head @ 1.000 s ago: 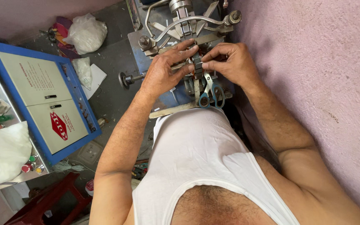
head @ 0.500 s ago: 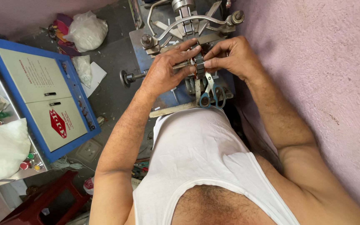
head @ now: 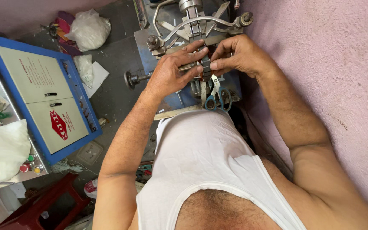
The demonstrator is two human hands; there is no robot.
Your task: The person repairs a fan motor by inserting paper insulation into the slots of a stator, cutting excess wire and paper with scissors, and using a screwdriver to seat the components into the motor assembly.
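Note:
Both hands meet over a small dark ribbed block [head: 205,64] mounted on a blue metal machine [head: 184,30] with a curved steel frame. My left hand [head: 173,72] lies across the machine with its fingertips pressed on the block's left side. My right hand [head: 239,55] pinches the same block from the right with thumb and forefinger. Blue-handled scissors [head: 218,96] lie on the machine's deck just below the block. A round steel knob on a shaft [head: 130,79] sticks out to the left beside my left wrist.
A pink wall [head: 333,64] runs close along the right. A blue-framed cabinet [head: 43,93] with beige doors stands at left, white plastic bags [head: 88,27] on the floor behind it. A red stool [head: 39,204] sits at lower left.
Both hands stay on the dark block with only slight finger shifts. The view has moved a little.

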